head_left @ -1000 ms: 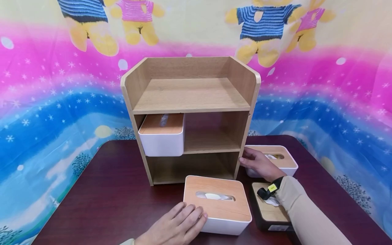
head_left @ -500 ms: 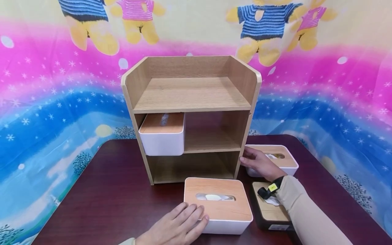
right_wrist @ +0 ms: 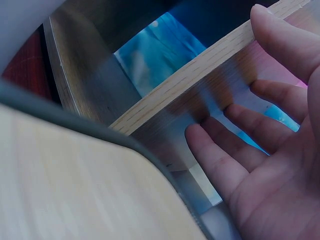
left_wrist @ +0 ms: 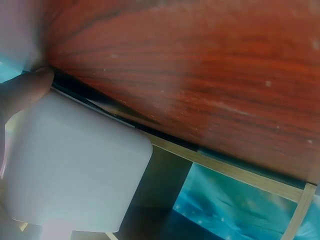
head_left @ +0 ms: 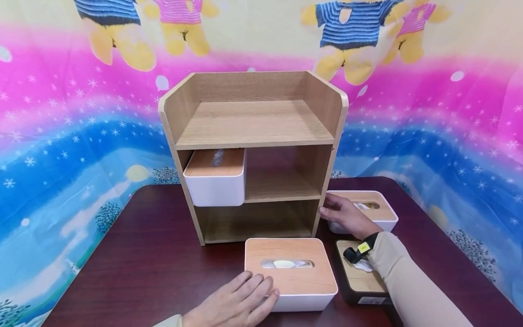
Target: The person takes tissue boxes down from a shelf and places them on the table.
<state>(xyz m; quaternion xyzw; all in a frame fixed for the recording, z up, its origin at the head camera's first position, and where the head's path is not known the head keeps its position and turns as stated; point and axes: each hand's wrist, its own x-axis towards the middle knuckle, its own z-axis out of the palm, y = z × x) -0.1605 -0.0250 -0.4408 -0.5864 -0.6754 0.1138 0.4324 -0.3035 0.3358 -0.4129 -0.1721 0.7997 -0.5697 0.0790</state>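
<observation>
In the head view my left hand [head_left: 233, 302] rests its fairly straight fingers on the left front corner of a white tissue box [head_left: 292, 277] with a wood-look lid, on the table. The left wrist view shows a digit [left_wrist: 32, 90] against the box's white wall [left_wrist: 85, 160]. My right hand [head_left: 349, 215] lays extended fingertips on the outer right panel of a wooden shelf unit [head_left: 255, 125]. Its thumb [right_wrist: 267, 25] is at the panel's front edge in the right wrist view.
Another white tissue box [head_left: 216, 190] sits in the shelf's middle left, its front jutting out. At right, a third white tissue box [head_left: 382, 211] lies behind my right hand, and a dark tissue box [head_left: 357, 284] under my wrist. All stands on a dark red table [head_left: 122, 272].
The head view has shifted slightly. Both hands keep their places, the left on the white tissue box and the right on the shelf's side.
</observation>
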